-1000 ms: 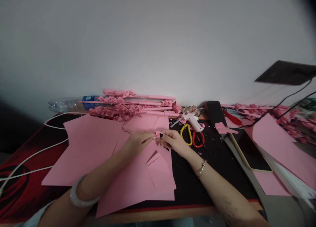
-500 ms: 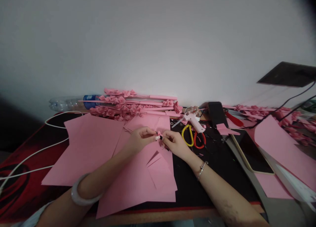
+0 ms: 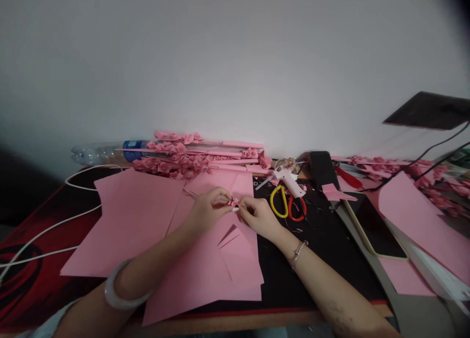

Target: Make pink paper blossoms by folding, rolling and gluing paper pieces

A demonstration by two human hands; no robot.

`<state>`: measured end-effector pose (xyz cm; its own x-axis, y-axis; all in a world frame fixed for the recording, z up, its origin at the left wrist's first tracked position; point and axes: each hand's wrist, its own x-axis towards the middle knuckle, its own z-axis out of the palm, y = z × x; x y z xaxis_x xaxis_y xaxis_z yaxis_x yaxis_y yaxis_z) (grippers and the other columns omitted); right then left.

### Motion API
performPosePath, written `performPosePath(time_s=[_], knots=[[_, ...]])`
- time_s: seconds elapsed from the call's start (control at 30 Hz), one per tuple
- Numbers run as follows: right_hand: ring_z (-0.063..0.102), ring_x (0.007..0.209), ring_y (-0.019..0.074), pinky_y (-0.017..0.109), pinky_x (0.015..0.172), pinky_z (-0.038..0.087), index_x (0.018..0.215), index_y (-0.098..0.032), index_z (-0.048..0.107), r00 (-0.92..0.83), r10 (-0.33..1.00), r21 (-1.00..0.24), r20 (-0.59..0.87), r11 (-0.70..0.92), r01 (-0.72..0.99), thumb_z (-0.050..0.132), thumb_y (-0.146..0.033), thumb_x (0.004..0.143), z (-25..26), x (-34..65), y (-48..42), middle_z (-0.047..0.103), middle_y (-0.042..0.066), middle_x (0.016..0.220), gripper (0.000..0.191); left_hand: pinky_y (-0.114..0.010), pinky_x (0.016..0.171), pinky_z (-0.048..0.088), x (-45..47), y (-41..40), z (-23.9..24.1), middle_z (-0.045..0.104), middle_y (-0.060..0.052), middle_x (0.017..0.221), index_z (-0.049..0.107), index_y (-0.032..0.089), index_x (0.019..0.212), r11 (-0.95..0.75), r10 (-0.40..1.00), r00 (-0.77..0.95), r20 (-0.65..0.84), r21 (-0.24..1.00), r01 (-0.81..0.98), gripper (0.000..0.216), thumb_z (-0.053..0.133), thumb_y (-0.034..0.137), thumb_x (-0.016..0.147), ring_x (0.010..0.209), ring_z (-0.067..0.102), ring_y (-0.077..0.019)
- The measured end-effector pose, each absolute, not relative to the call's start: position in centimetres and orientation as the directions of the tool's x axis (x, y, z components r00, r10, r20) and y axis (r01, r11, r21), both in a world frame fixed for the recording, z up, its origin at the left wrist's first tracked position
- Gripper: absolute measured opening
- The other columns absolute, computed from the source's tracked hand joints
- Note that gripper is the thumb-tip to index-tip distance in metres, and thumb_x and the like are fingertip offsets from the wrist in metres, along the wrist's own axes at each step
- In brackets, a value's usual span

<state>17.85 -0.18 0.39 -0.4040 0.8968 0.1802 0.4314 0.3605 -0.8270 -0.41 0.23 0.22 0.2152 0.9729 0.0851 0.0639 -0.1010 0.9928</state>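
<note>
- The fingertips of my left hand [image 3: 207, 209] and right hand [image 3: 260, 216] were pressed together on a small folded paper [image 3: 234, 202], just above the pink sheets [image 3: 191, 274].
- My fingers covered much of this paper, so its full shape was hard to see.
- A clear bottle [image 3: 99, 154] with a blue label lay on its side at the back left; what was inside, I could not tell.
- Pink paper flowers [image 3: 172, 166] hid the bottle's one end.
- A dark flat thing [image 3: 428, 110] was cut off at the right edge.
- Below everything was a black and red mat [image 3: 282, 274] on a table [image 3: 227, 323], beside a plain grey wall [image 3: 235, 59].
</note>
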Motion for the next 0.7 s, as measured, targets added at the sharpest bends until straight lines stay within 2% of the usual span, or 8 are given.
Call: performPosePath(time_s=[0.13,0.37,0.7], knots=[[0.044,0.046,0.0087,0.02,0.05,0.034,0.062,-0.019,0.048,-0.399,0.897,-0.819,0.193,0.371,0.438,0.05,-0.017,0.087,0.41,17.81,-0.16,0.055,-0.003,0.052,0.026,-0.03,0.08,0.057,-0.45,0.26,-0.07,0.074,-0.002,0.081,0.061,0.019,0.081,-0.128,0.965,0.238,0.11,0.99,0.065,0.015,0.073,0.02,0.074,0.084,0.072,-0.0186],[0.041,0.046,0.009,0.021,0.049,0.032,0.061,-0.02,0.044,-0.382,0.894,-0.8,0.234,0.4,0.447,0.051,-0.02,0.087,0.24,17.74,-0.26,0.052,-0.004,0.052,0.028,-0.033,0.085,0.057,-0.32,0.47,-0.14,0.075,-0.005,0.089,0.061,0.018,0.088,-0.075,0.955,0.29,0.068,0.997,0.012,0.022,0.075,0.02,0.071,0.09,0.072,-0.0199],[0.043,0.047,0.0095,0.021,0.05,0.034,0.062,-0.019,0.048,-0.361,0.896,-0.772,0.259,0.416,0.481,0.052,-0.022,0.088,0.17,17.79,-0.27,0.052,-0.003,0.053,0.026,-0.037,0.091,0.055,-0.53,0.46,0.01,0.075,-0.006,0.098,0.063,0.019,0.095,-0.087,0.943,0.324,0.075,0.996,0.024,0.029,0.075,0.02,0.07,0.097,0.071,-0.0223]])
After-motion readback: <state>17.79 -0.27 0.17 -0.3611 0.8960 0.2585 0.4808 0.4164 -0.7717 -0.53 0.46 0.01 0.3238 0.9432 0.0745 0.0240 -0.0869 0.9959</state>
